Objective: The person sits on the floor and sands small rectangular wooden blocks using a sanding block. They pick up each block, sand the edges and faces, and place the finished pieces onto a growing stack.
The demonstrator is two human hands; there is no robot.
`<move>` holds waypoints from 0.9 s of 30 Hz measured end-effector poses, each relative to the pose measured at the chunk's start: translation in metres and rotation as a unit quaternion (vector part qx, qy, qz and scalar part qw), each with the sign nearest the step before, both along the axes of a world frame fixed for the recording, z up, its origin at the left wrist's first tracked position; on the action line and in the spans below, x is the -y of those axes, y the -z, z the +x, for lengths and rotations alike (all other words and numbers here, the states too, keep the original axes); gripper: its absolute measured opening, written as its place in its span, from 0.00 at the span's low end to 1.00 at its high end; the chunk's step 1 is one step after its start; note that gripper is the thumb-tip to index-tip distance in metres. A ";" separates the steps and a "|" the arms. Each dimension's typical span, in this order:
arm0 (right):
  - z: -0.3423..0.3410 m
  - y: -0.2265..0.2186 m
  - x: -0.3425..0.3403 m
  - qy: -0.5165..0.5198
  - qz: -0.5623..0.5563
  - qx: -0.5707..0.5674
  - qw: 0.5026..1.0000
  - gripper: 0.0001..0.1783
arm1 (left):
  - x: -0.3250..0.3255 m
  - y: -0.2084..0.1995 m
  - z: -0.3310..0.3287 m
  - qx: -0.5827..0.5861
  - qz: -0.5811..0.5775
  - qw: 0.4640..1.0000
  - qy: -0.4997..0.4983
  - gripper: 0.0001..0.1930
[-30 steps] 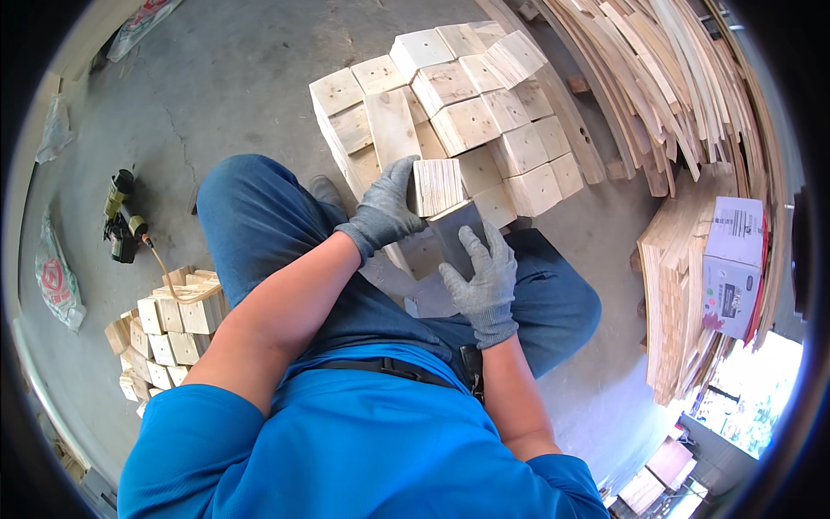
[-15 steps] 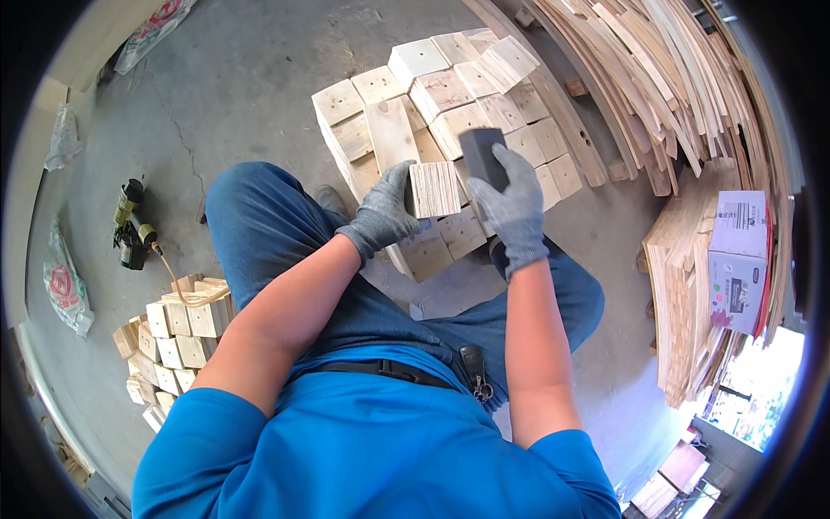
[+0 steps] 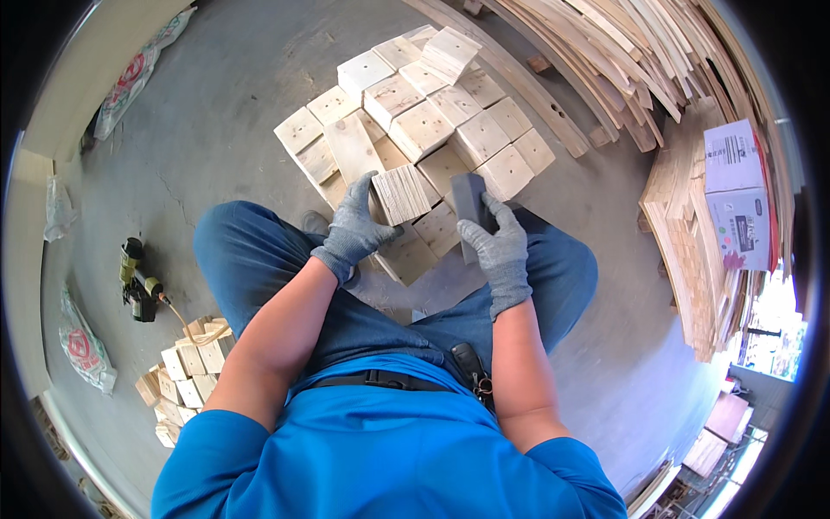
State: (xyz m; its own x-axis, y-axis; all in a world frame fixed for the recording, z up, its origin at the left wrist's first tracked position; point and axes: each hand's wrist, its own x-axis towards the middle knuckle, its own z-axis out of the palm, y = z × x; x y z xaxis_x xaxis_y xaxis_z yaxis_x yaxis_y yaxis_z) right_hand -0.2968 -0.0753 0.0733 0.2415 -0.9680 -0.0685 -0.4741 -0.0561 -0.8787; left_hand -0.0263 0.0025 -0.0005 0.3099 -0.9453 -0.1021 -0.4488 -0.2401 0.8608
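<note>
My left hand (image 3: 353, 227), in a grey glove, has its thumb and fingers around the left side of a wooden block (image 3: 401, 195) with a rough, grooved end face. That block is at the near edge of a stack of pale wooden blocks (image 3: 421, 130) on the floor between my knees. To its right, my gloved right hand (image 3: 501, 246) grips a dark grey rectangular block (image 3: 469, 203), held upright and apart from the grooved face. The underside of the wooden block is hidden, so I cannot tell what bears it.
A nail gun (image 3: 138, 281) with a hose lies on the floor at left, beside a smaller pile of wooden blocks (image 3: 192, 368). Plastic bags (image 3: 85, 342) lie near the left wall. Long boards (image 3: 596, 60) and a carton (image 3: 739, 195) on stacked wood line the right.
The dark grey block has come down and turned more upright in my right hand. My left hand has shifted left and its grip on the wooden block has widened. The whole view has turned slightly.
</note>
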 end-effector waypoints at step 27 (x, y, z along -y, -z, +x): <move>-0.001 0.017 0.004 -0.033 -0.026 0.005 0.999 0.40 | -0.046 -0.035 0.008 0.036 -0.140 0.986 0.078 0.36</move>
State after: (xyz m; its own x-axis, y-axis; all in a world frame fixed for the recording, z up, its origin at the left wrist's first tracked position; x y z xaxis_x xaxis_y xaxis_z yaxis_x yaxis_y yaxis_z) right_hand -0.2979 -0.0788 0.0561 0.3049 -0.9523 -0.0164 -0.4598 -0.1321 -0.8781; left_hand -0.0184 0.0487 0.0347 0.1552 -0.9699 0.1878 -0.5244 0.0803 0.8477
